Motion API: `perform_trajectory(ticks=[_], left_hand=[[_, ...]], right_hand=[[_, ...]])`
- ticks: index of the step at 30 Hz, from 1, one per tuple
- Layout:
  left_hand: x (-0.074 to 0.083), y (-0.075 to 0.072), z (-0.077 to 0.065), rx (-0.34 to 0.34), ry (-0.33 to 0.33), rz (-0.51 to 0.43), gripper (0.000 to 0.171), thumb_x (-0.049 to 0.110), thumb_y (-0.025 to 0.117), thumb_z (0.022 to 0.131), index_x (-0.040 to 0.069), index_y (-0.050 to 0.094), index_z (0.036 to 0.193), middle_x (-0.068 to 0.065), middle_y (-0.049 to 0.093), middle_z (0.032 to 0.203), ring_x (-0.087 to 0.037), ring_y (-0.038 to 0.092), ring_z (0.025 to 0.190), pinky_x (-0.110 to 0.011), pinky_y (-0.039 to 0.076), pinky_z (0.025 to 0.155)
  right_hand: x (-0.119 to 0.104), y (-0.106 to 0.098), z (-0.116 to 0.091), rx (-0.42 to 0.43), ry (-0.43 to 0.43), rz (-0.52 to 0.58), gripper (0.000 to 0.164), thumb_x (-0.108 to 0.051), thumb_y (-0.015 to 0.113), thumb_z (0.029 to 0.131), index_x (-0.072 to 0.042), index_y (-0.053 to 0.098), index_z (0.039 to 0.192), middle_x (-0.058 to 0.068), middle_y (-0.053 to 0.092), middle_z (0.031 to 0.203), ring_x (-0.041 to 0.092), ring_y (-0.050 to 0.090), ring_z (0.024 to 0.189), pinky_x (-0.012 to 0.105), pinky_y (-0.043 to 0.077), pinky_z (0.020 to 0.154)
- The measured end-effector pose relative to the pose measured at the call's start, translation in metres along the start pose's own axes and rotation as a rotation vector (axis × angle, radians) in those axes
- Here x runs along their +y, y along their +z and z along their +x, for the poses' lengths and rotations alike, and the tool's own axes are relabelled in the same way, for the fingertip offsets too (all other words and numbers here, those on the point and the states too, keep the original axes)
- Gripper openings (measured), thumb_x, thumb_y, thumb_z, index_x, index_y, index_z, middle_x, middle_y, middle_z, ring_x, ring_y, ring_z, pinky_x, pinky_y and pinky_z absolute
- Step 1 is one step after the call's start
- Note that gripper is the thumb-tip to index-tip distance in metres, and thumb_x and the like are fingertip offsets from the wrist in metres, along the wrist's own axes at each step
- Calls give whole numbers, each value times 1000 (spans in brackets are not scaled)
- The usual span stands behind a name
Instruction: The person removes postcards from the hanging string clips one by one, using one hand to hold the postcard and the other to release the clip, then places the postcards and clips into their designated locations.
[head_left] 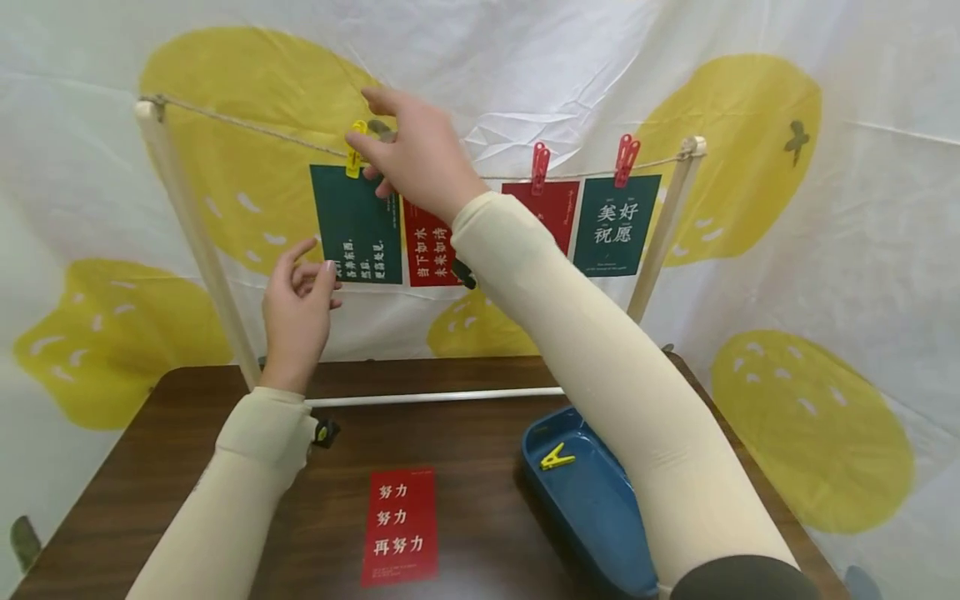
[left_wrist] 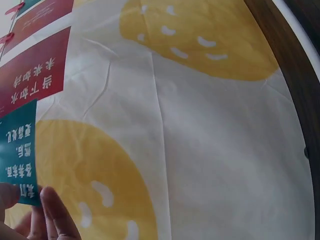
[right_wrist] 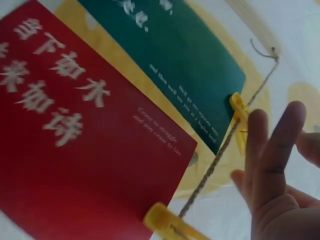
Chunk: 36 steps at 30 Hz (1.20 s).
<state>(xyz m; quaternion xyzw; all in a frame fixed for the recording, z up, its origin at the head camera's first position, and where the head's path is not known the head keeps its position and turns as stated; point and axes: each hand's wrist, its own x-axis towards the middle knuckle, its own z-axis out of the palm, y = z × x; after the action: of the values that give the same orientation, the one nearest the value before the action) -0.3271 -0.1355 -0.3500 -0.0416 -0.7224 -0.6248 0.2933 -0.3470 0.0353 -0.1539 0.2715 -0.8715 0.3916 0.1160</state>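
Green card, 10 o'clock in head view, hung on cord by yellow clip | right hand at clip's 3 o'clock, fingers loose, grasping nothing | left hand at card's 7 o'clock corner, thumb in front; cannot tell whether fingers pinch

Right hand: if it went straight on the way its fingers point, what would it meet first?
Probably the yellow clip on the green card; depth is hard to judge.

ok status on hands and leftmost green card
Right hand beside yellow clip, not gripping. Left hand at lower corner of green card, grip unclear. Card clipped to rope. Nothing visibly blocking.
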Motion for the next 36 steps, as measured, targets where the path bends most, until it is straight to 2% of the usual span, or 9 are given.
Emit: perform_trajectory(ticks=[4,7,11,15,18,21,27,32,36], left_hand=[[3,0,-2,50,17,48,37,32,61,102,15,63,135,-5,63,100,-21,65,83,-19,56,69],[5,1,-2,71,22,51,33,28,62,102,7,66,127,-7,64,101,-21,66,86,-18,56,69],[8,-1,-2,83,40,19,31,25,63,101,4,68,123,-9,67,103,-19,66,85,-18,57,68],[9,-3,-2,85,56,9,28,24,64,101,3,69,120,-9,68,101,-19,67,84,-18,57,68],[9,-4,-3,85,56,18,27,23,64,101,4,69,119,-9,68,100,-21,68,84,-18,57,68],[9,-4,-3,83,54,17,28,23,64,101,4,69,120,-9,68,101,-22,68,85,-18,57,68],[10,-6,-2,89,53,1,27,22,64,101,2,69,119,-10,67,101,-21,68,84,-18,56,67],[9,-8,-3,93,48,0,27,21,64,101,2,69,119,-10,67,101,-16,67,83,-18,56,67],[8,-11,-3,91,44,3,28,23,64,101,2,68,119,-9,67,101,-18,67,84,-17,56,67]], right_hand=[[-5,7,15,-44,63,-38,63,-35,60,102,-21,35,158,-2,48,152,14,69,75,23,57,71],[-7,10,19,-38,53,-71,54,-31,60,102,-18,45,153,0,55,144,15,67,73,21,56,71],[-10,11,19,20,-16,-78,40,-22,63,100,-15,60,139,2,65,124,16,65,74,21,55,71],[-10,11,18,105,-83,-42,24,-17,66,97,-12,69,121,1,67,103,15,64,76,21,53,71],[-9,11,17,169,-117,-15,14,-14,67,97,-9,71,109,1,67,97,13,63,76,19,52,72],[-9,9,16,222,-148,-1,10,-13,66,97,-8,72,103,1,67,94,11,62,77,18,52,73],[-9,6,16,292,-206,24,10,-13,65,98,-6,72,102,2,67,92,12,60,77,17,51,74],[-9,3,15,331,-214,33,10,-12,65,98,-6,72,101,3,67,93,12,60,77,16,52,74],[-8,1,15,350,-214,38,9,-12,64,99,-7,72,101,2,67,93,12,60,76,18,52,72]])
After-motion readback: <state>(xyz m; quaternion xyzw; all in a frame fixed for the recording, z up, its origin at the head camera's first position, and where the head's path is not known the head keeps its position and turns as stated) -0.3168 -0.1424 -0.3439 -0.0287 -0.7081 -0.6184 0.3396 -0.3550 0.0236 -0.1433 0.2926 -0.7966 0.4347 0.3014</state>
